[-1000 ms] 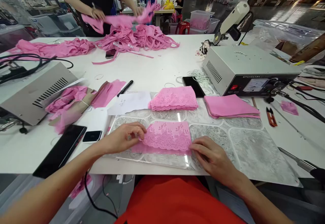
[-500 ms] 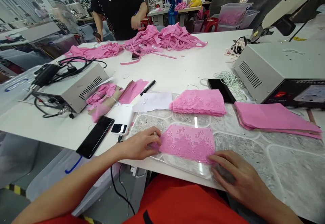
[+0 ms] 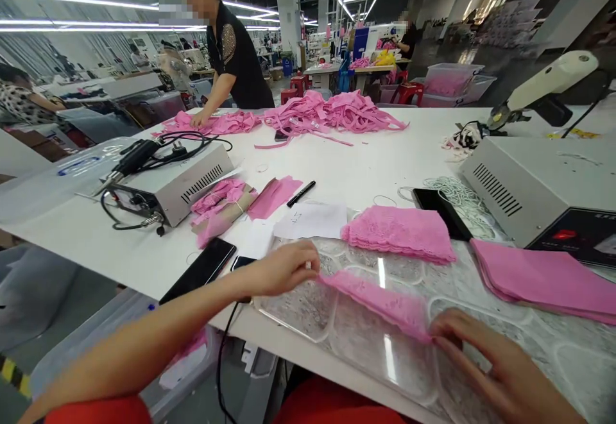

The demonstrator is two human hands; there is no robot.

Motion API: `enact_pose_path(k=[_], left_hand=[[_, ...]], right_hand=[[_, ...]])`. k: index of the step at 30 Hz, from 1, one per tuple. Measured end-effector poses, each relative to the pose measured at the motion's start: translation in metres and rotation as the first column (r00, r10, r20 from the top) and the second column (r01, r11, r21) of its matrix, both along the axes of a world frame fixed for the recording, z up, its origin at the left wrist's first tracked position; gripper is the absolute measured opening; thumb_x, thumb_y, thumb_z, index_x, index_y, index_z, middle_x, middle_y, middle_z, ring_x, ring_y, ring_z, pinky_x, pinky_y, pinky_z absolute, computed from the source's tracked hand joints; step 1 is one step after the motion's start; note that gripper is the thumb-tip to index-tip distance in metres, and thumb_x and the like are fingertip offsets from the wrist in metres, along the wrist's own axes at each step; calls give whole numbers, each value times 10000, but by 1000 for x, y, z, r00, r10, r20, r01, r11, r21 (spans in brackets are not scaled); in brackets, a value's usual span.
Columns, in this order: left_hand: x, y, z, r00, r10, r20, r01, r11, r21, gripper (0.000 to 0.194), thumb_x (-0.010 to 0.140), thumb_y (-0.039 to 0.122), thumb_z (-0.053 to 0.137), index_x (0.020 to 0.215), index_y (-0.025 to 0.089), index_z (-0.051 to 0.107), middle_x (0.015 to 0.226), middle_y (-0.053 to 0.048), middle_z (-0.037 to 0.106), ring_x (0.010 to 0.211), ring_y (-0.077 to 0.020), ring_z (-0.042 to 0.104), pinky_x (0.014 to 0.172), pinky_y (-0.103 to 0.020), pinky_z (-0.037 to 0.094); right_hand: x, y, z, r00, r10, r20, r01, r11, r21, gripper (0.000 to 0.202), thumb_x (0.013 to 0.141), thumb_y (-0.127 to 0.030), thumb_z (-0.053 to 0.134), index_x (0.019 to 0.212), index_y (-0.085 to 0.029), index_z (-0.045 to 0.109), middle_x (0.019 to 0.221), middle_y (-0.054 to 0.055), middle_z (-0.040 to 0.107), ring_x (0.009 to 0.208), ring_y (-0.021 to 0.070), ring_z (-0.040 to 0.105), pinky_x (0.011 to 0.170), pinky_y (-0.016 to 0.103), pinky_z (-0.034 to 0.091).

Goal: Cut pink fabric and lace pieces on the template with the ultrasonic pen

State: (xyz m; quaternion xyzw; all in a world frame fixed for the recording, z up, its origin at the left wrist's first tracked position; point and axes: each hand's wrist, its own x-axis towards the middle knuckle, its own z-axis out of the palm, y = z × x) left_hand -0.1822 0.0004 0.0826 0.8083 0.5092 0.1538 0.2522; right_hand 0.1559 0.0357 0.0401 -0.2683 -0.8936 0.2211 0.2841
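A pink lace piece (image 3: pixel 378 302) is stretched between my two hands, lifted at a slant over the clear-covered, stone-patterned mat (image 3: pixel 366 360). My left hand (image 3: pixel 291 269) pinches its left end. At the lower right end, my right hand (image 3: pixel 481 353) grips the lace between thumb and fingers. Just beyond it lies a stack of pink lace pieces (image 3: pixel 399 233). To the right of that is a pile of plain pink fabric pieces (image 3: pixel 543 276). Near my left forearm rest a black phone (image 3: pixel 199 270) and a white power bank (image 3: pixel 255 238), partly hidden by the arm.
Grey machine boxes stand left (image 3: pixel 192 183) and right (image 3: pixel 520 186). A marker (image 3: pixel 301 194), a paper sheet (image 3: pixel 312 220) and a second phone (image 3: pixel 443 212) lie between. Farther back is a heap of pink garments (image 3: pixel 332 116), where a person in black (image 3: pixel 245 58) leans over the table.
The lace piece, flat on the mat before, is now raised and pulled taut between both hands. My view has tilted upward. The person in black has bent to the pink fabric.
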Motion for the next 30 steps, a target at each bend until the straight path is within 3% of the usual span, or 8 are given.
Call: enact_pose_path(k=[4,9,11,13,17,19,26,30], left_hand=[[-35,49,20,995,101,-16,-100,993,56,76,861,186,546,810,172,601,846,-12,613,785,-139,569,722,-236,452],[-84,85,41,956,292,-38,-276,934,229,171,896,280,471,852,164,589,889,-33,594,763,-149,535,729,-277,439],[-97,80,40,947,315,-62,-286,917,278,185,890,296,475,844,162,594,934,-51,587,795,-160,537,757,-292,441],[-106,68,30,948,297,-111,-256,924,284,177,872,283,493,806,163,605,930,-57,583,802,-165,549,777,-300,449],[-110,46,0,948,221,-230,-166,958,234,159,844,229,515,758,171,635,943,-57,598,812,-169,580,799,-301,463],[-109,42,-9,944,186,-274,-128,968,215,167,851,216,513,770,170,652,978,-61,605,808,-166,588,800,-295,465],[-93,49,-6,921,97,-377,-18,978,207,82,828,240,602,815,167,636,1007,-70,613,914,-206,593,858,-319,444],[-81,54,-20,902,87,-422,20,970,242,103,831,256,637,898,181,614,957,-66,616,903,-219,576,846,-338,433]], right_hand=[[-34,49,33,998,-41,47,48,987,-156,313,931,-373,471,668,-224,554,610,7,597,520,134,562,443,239,469],[-99,115,65,982,-168,-90,171,985,29,197,886,-296,521,739,-199,610,688,21,627,600,135,551,555,265,449],[-120,128,62,988,-129,-85,140,980,140,166,898,-251,499,810,-193,627,800,47,647,720,153,584,652,285,463],[-135,133,46,997,-38,64,20,966,257,202,920,-197,441,854,-172,630,873,79,646,823,173,583,741,313,455],[-150,130,2,960,87,267,-161,950,269,200,864,-109,492,735,-170,632,816,66,657,779,174,558,731,318,402],[-153,129,-11,936,112,333,-204,946,253,193,841,-81,506,718,-170,627,796,57,666,770,170,560,726,311,383],[-159,128,-3,878,125,463,-240,950,199,126,832,-138,550,738,-165,629,790,75,686,780,194,595,792,343,374],[-161,126,0,867,136,479,-245,954,172,94,826,-157,570,764,-165,640,797,78,685,789,198,607,830,356,383]])
